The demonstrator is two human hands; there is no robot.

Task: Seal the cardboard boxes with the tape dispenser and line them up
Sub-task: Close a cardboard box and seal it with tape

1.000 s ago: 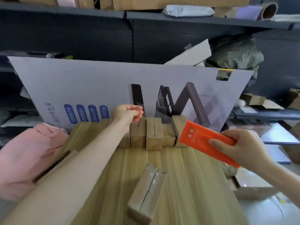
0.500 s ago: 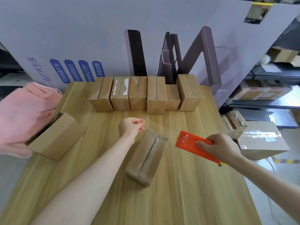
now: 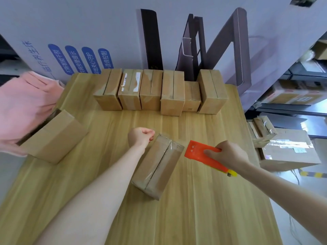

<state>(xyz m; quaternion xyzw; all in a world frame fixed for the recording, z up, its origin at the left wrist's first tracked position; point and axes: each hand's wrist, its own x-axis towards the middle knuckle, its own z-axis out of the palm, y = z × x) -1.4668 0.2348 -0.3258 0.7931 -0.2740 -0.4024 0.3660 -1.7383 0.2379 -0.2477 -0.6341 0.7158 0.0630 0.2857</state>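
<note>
Step in hand, as judged: one box is sealed and awaits placement in the line. The small brown cardboard box bound in clear tape (image 3: pixel 157 167) lies at an angle mid-worktop, between the two hands. The left hand (image 3: pixel 140 137) sits just beside the far corner of this taped box, fingers curled into a fist and holding nothing; contact with the box cannot be confirmed. The right hand (image 3: pixel 230 154) is just right of the box, fingers wrapped round the flat orange plastic tape dispenser with a yellow tail (image 3: pixel 198 151). Its broad end points at the box but stands apart from it.

Next move, as judged: the left hand needs to uncurl, grip the taped box and set it square against the row of six brown cardboard boxes (image 3: pixel 159 92) at the far edge. A plain brown cardboard box (image 3: pixel 53 137) lies askew at the left edge; its seal cannot be told.

Surface: pale wood-grain worktop (image 3: pixel 203 218). A bunched pink cloth (image 3: pixel 23 106) touches the askew box. A large grey printed carton panel (image 3: pixel 88 23) stands behind the row. Dark shelving with further cartons (image 3: pixel 290 152) is on the right
</note>
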